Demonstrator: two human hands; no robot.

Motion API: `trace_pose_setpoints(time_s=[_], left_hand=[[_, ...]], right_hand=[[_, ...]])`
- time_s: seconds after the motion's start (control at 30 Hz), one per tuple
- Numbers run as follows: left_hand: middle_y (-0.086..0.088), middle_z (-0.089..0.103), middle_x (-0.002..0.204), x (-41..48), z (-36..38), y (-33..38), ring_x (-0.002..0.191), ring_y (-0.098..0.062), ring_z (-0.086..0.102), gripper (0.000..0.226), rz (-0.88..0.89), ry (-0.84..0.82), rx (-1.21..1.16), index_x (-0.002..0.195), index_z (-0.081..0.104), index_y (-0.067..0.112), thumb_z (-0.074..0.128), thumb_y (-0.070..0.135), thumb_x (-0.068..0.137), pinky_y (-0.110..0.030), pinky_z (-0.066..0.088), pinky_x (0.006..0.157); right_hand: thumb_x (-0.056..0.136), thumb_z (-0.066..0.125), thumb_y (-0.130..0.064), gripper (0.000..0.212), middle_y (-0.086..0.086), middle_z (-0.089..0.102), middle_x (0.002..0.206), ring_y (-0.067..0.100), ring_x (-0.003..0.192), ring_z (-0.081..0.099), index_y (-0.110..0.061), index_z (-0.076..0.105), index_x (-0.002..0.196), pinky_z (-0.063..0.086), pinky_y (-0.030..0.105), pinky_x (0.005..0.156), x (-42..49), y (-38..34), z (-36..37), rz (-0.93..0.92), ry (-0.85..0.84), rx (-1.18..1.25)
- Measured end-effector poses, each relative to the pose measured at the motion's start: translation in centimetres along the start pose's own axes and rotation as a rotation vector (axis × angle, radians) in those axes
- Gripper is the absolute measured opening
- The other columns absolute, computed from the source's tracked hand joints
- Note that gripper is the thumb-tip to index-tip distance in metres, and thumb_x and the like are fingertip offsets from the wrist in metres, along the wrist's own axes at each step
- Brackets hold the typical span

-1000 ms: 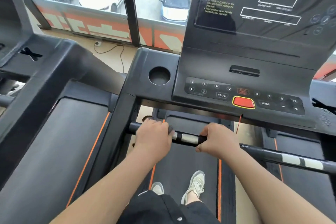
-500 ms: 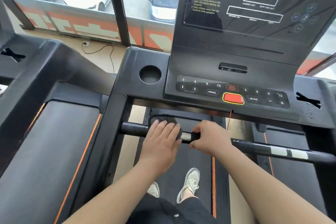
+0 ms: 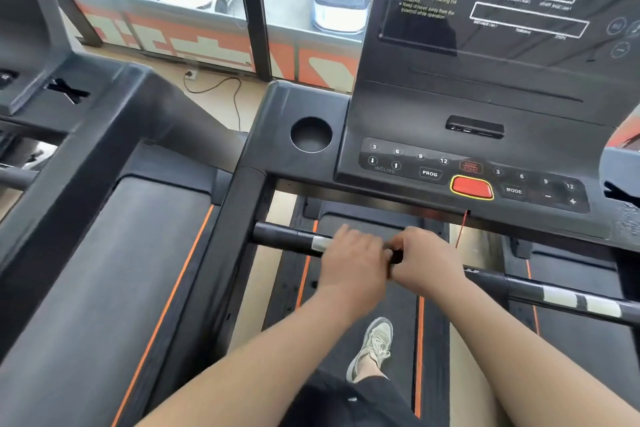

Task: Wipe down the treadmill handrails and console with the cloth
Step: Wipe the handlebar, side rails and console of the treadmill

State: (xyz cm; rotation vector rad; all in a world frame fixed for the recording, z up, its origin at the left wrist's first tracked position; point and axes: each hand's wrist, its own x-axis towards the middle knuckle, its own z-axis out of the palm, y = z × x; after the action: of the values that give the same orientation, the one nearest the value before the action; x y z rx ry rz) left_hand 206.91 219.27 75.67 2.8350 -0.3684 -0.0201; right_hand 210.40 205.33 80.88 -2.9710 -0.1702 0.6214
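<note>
The black front handrail (image 3: 287, 236) with silver sensor patches runs across below the console (image 3: 429, 115). My left hand (image 3: 349, 257) is curled over the rail's middle, wrapping the dark grey cloth (image 3: 396, 255) round it. Only a small dark edge of the cloth shows between my hands. My right hand (image 3: 427, 258) grips the bare rail right beside the left, the two nearly touching. The console carries a keypad and a red stop button (image 3: 471, 187).
A round cup holder (image 3: 311, 134) sits at the console's left. A thin red safety cord (image 3: 462, 229) hangs under the stop button. Another treadmill (image 3: 104, 253) stands close on the left. My shoe (image 3: 374, 347) is on the belt below.
My left hand has slid right along the rail until it meets my right hand, and its fingers have curled over the cloth, which is now almost hidden. My right hand keeps its grip.
</note>
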Motion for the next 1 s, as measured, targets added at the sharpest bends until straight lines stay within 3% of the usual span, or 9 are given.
trace_pose_setpoints(time_s=[0.13,0.23,0.37,0.47,0.6,0.7,0.77,0.9,1.0], left_hand=[[0.002,0.067,0.09,-0.9,-0.5,-4.6,0.088,-0.027,0.061,0.027,0.176,0.084,0.049,0.099,0.068,0.021,0.046,0.035,0.096,-0.044,0.04,0.103],[-0.001,0.064,0.081,-2.5,-2.2,-11.4,0.076,-0.032,0.061,0.046,0.005,0.146,0.238,0.091,0.07,0.018,0.027,0.029,0.104,-0.053,0.041,0.105],[-0.007,0.063,0.077,-2.1,-1.2,-8.4,0.082,-0.034,0.058,0.036,-0.245,0.239,0.175,0.084,0.065,0.014,0.039,0.029,0.104,-0.053,0.038,0.113],[-0.004,0.065,0.085,-1.1,0.8,-3.7,0.089,-0.031,0.059,0.036,-0.045,0.228,0.055,0.09,0.064,0.015,0.035,0.029,0.104,-0.049,0.035,0.115],[-0.001,0.071,0.113,-2.7,-0.4,-7.4,0.109,-0.025,0.063,0.037,0.121,0.232,-0.011,0.118,0.068,0.012,0.041,0.032,0.104,-0.044,0.038,0.114],[-0.005,0.072,0.103,-3.1,-1.8,-9.1,0.101,-0.03,0.064,0.038,-0.096,0.221,0.071,0.11,0.07,0.01,0.038,0.03,0.104,-0.049,0.04,0.112],[-0.004,0.069,0.095,-2.1,-1.5,-5.2,0.099,-0.032,0.061,0.037,-0.242,0.228,0.091,0.099,0.069,0.013,0.035,0.03,0.103,-0.051,0.038,0.112],[-0.001,0.066,0.108,-0.9,2.1,4.8,0.108,-0.029,0.058,0.032,0.057,0.178,-0.059,0.111,0.065,0.016,0.041,0.033,0.1,-0.043,0.03,0.117],[0.0,0.068,0.124,0.1,2.6,3.7,0.117,-0.022,0.059,0.041,0.228,0.151,-0.018,0.128,0.066,0.015,0.042,0.036,0.102,-0.041,0.033,0.116]], right_hand=[[0.066,0.073,-0.054,0.033,-0.012,0.062,0.094,0.017,0.098,0.06,-0.036,0.069,0.093,0.054,0.035,0.079,0.0,0.7,0.3,-0.002,-0.011,0.059],[0.066,0.079,-0.059,0.043,-0.013,0.059,0.098,0.015,0.102,0.057,-0.036,0.069,0.101,0.052,0.035,0.081,0.2,0.9,0.5,-0.018,-0.007,0.053],[0.071,0.077,-0.056,0.038,-0.013,0.058,0.099,0.014,0.105,0.055,-0.036,0.068,0.102,0.05,0.034,0.08,-0.1,0.9,0.5,-0.033,0.027,0.054],[0.079,0.071,-0.054,0.034,-0.014,0.057,0.102,0.014,0.108,0.054,-0.037,0.067,0.108,0.049,0.032,0.077,-1.3,0.7,1.4,-0.09,0.125,0.016],[0.075,0.085,-0.038,0.052,-0.013,0.063,0.12,0.016,0.115,0.057,-0.024,0.069,0.123,0.053,0.034,0.09,-3.7,3.3,3.0,-0.132,0.294,0.236],[0.076,0.085,-0.03,0.049,-0.015,0.062,0.121,0.015,0.118,0.056,-0.024,0.07,0.122,0.051,0.031,0.091,-5.1,5.9,3.0,-0.087,0.377,0.249],[0.074,0.086,-0.027,0.05,-0.012,0.063,0.12,0.018,0.116,0.058,-0.021,0.071,0.121,0.053,0.033,0.091,-5.4,6.8,3.0,-0.075,0.415,0.248],[0.068,0.091,-0.025,0.06,-0.004,0.064,0.118,0.024,0.114,0.059,-0.014,0.069,0.123,0.052,0.034,0.088,-5.2,8.0,3.2,-0.093,0.459,0.21],[0.066,0.092,-0.027,0.065,0.001,0.065,0.118,0.028,0.113,0.059,-0.012,0.067,0.124,0.055,0.037,0.086,-4.8,9.7,3.1,-0.102,0.434,0.18]])
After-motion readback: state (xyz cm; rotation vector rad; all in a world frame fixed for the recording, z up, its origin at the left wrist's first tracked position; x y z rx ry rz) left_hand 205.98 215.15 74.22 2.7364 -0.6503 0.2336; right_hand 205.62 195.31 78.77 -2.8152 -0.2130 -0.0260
